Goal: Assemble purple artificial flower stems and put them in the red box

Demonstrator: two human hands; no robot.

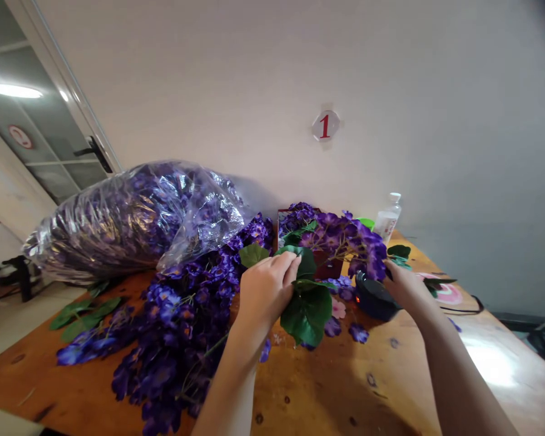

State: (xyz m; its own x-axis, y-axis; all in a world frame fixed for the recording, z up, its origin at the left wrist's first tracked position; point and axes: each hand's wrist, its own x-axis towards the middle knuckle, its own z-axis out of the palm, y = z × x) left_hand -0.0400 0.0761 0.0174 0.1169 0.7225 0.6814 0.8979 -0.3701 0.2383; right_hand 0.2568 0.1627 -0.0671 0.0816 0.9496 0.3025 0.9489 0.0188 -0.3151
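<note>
My left hand (272,284) is closed in a pinch at the leafy end of an artificial flower spray. Large green leaves (306,312) hang around its fingers. The spray's purple blossoms (345,236) stretch to the right above the table. At their right end is my right hand (404,283), its fingers curled against the petals and partly hidden. Just below that hand sits a dark round device (375,298) with a small orange light. Loose purple petals (358,332) and a pink blossom (338,309) lie on the wood between my arms.
A heap of purple artificial flowers (177,327) covers the left of the wooden table (309,393). Behind it rests a bulging clear plastic bag (136,224) of flowers. A plastic bottle (387,218) and a green container (366,223) stand near the wall. A black cable (465,311) runs at right.
</note>
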